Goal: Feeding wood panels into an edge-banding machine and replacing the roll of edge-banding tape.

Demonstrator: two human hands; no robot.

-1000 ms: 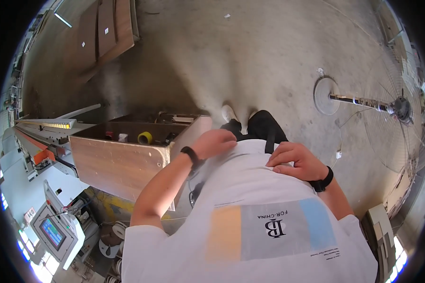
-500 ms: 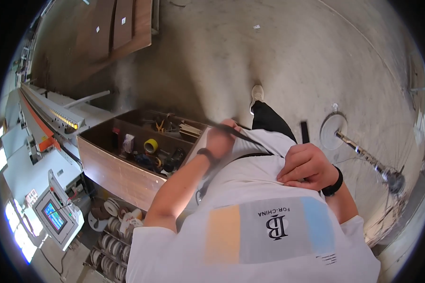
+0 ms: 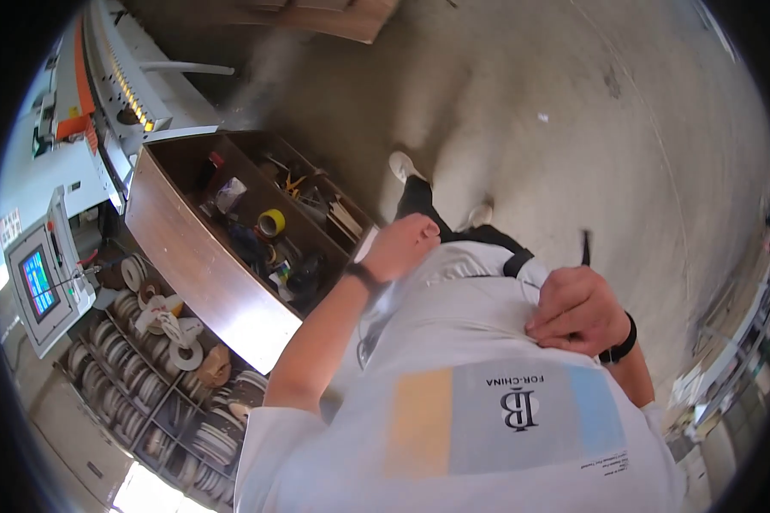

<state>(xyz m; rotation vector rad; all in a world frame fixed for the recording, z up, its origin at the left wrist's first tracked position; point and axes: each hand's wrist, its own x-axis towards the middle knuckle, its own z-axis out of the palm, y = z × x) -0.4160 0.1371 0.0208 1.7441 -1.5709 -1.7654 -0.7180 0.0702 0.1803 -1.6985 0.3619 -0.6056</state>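
In front of my waist, my left hand is closed with its fingers curled. What lies in its grip, if anything, is hidden. My right hand is closed in a pinch against the front of my white T-shirt. The narrow end of a black strap sticks up from behind that hand, seemingly in its grip. A dark band shows by the shirt's hem, between my hands.
Left of me stands an open brown wooden box with yellow tape and tools inside. Beyond it are a machine and a control screen. A rack of edge-band rolls sits below. Brown boards lie ahead.
My view has turned, and the box and roll rack show more fully. The black strap that ran from my left hand across my waist no longer shows there. My right hand stays pinched at the shirt.
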